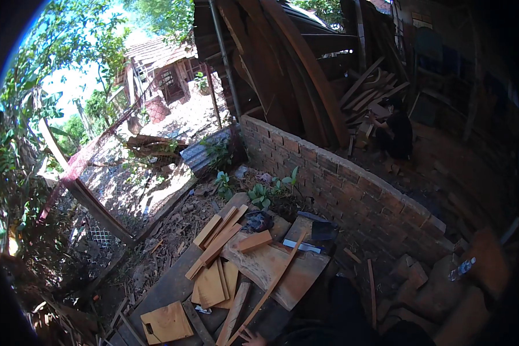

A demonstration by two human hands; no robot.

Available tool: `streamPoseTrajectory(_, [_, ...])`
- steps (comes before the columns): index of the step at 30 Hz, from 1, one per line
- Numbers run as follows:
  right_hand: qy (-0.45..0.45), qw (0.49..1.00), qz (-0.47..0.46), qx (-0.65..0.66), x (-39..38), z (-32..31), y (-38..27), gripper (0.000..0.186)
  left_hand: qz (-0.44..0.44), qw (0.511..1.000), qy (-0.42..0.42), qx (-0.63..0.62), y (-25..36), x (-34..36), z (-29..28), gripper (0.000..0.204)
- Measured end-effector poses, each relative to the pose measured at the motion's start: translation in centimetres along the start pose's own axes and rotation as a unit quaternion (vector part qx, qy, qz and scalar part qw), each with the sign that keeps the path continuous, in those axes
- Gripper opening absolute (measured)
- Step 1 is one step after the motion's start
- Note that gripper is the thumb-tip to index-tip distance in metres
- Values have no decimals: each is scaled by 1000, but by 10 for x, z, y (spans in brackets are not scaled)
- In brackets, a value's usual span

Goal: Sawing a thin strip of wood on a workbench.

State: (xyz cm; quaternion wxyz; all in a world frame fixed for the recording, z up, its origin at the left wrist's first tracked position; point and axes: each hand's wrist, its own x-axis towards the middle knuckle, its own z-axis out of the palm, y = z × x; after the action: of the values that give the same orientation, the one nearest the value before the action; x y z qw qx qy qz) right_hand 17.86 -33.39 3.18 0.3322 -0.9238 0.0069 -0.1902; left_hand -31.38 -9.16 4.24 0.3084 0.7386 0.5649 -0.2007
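My left hand [252, 338] shows at the lower edge with its fingers apart, holding nothing that I can see. Beside it runs a long thin wood strip [271, 284], which slants up across a broad plank [274, 266]. A narrower board [234, 314] lies just left of that strip. Farther left are a square pale wood piece [167, 324] and two flat offcuts [212, 285]. Several sawn blocks [219, 242] are piled above them, and one short block [254, 241] rests on the broad plank. My right hand is outside the picture.
A low brick wall [340, 179] runs behind the wood toward the right. Beyond it a person in dark clothes [395, 134] crouches by stacked timber [375, 89]. A plastic bottle [462, 269] lies at right among wood chunks. Leafy plants [260, 196] grow by the wall.
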Motion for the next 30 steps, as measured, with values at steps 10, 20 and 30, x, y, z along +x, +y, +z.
streamPoseTrajectory(10, [-59, 997, 40, 31, -48, 29, 15, 36, 24, 999, 20, 14, -3, -4, 7, 55])
streamPoseTrajectory(20, [-123, 990, 59, 40, -81, 30, 17, 36, 43, 997, 52, -20, -7, -5, 7, 47])
streamPoseTrajectory(30, [-184, 978, 93, 44, -127, 29, 21, 35, 72, 995, 53, 50, -11, -5, 7, 46])
